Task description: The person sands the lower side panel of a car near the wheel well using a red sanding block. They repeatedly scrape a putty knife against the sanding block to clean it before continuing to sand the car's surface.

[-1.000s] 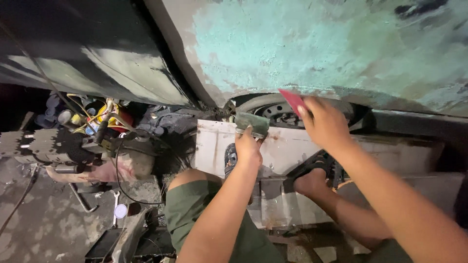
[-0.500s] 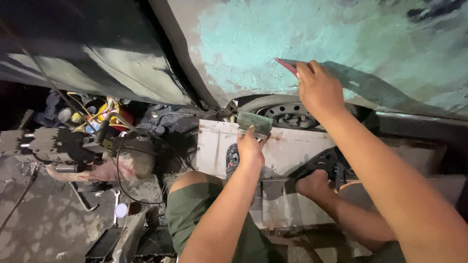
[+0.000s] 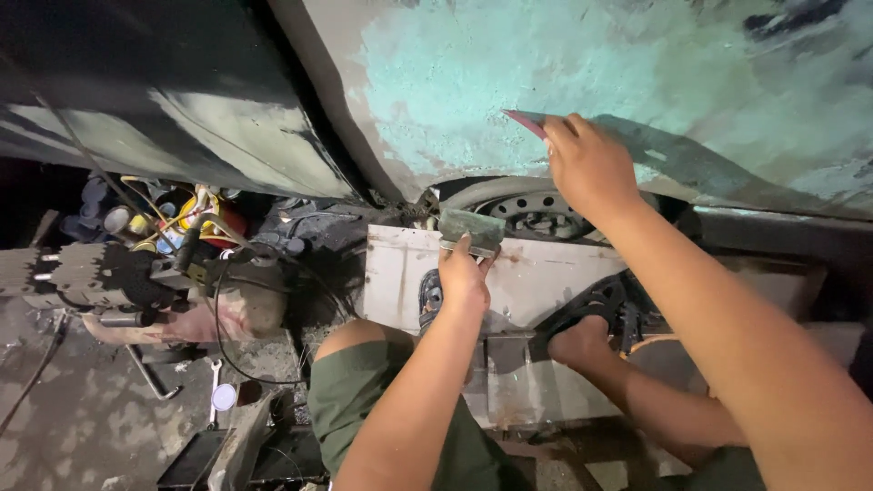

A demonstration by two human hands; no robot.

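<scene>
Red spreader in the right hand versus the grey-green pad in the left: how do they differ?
The red spreader is thin, pressed against the teal car panel by the right hand. The grey-green pad is thicker, blocky, and held off the panel, lower, by the left hand. Each is gripped at one edge.

A thin red spreader (image 3: 526,122) lies flat against the car's body panel (image 3: 509,82), its pointed tip sticking out to the left of the right hand (image 3: 589,164) that presses it there, on a patch of pale green filler with grey, rubbed edges. Lower down, a flat grey-green board (image 3: 470,231), smeared and worn, is held level by the fingertips of the left hand (image 3: 464,280), just in front of the wheel (image 3: 527,211).
</scene>
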